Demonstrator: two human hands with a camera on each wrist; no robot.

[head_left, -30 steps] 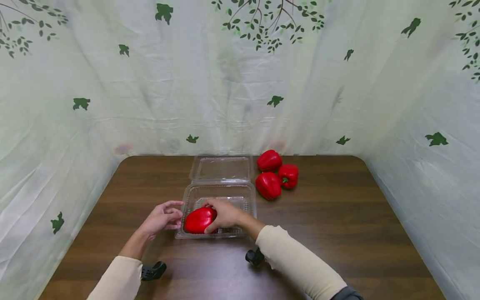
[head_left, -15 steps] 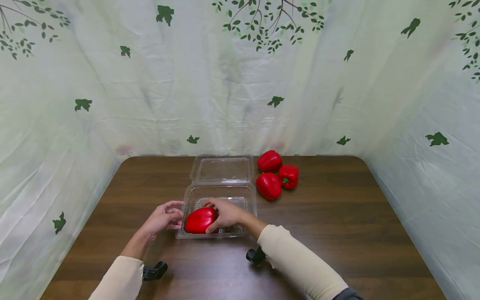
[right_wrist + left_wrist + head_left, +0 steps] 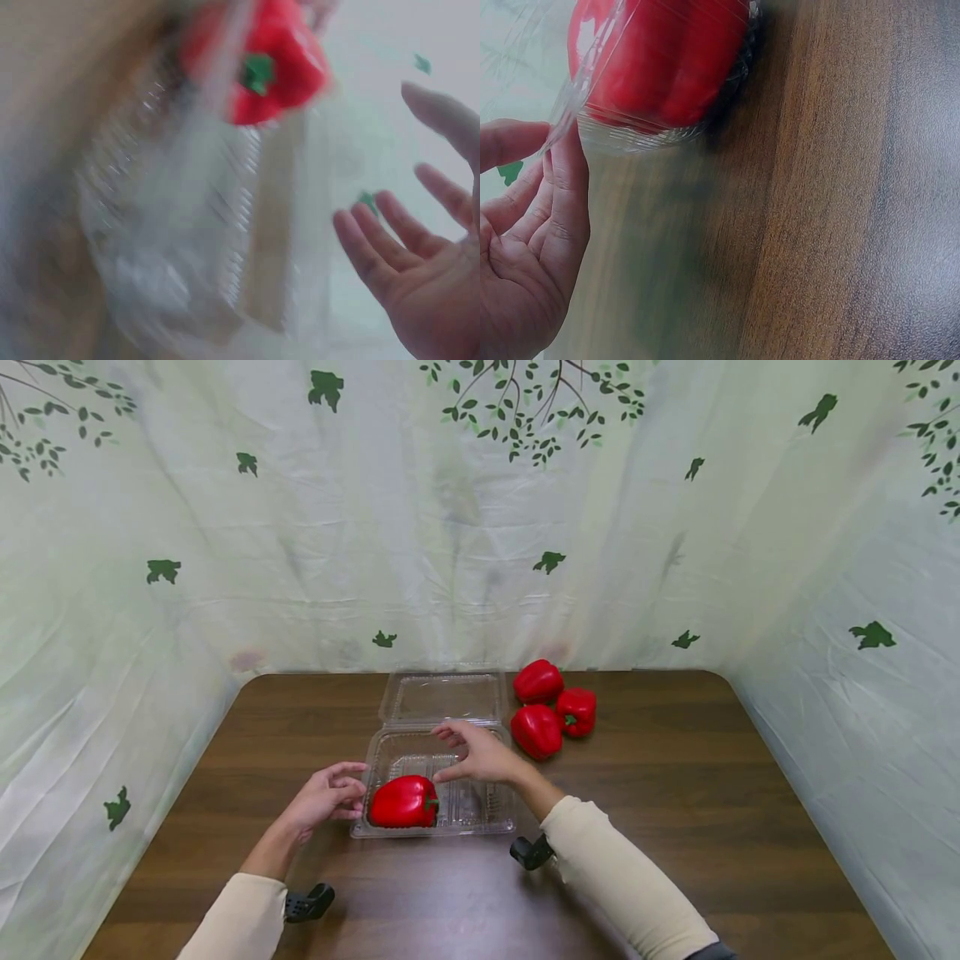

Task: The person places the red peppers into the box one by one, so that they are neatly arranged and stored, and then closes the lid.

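Observation:
A clear plastic clamshell container (image 3: 487, 817) lies on the wooden table with its lid (image 3: 448, 697) folded back. One red bell pepper (image 3: 401, 802) lies in the left part of the base, its green stem (image 3: 257, 73) facing right. My left hand (image 3: 322, 799) pinches the container's left rim between thumb and fingers, as the left wrist view shows at the clear edge (image 3: 574, 97). My right hand (image 3: 483, 755) hovers over the right side of the base with fingers spread, holding nothing. The right wrist view is blurred.
Three more red bell peppers, one at the back (image 3: 538, 682), one in front (image 3: 536, 732) and one to the right (image 3: 577, 712), sit close together right of the container. A pale leaf-print curtain (image 3: 480, 568) hangs behind the brown table (image 3: 675, 793).
My right hand has let go of the bell pepper in the container and moved up and to the right. The left hand has stayed at the rim.

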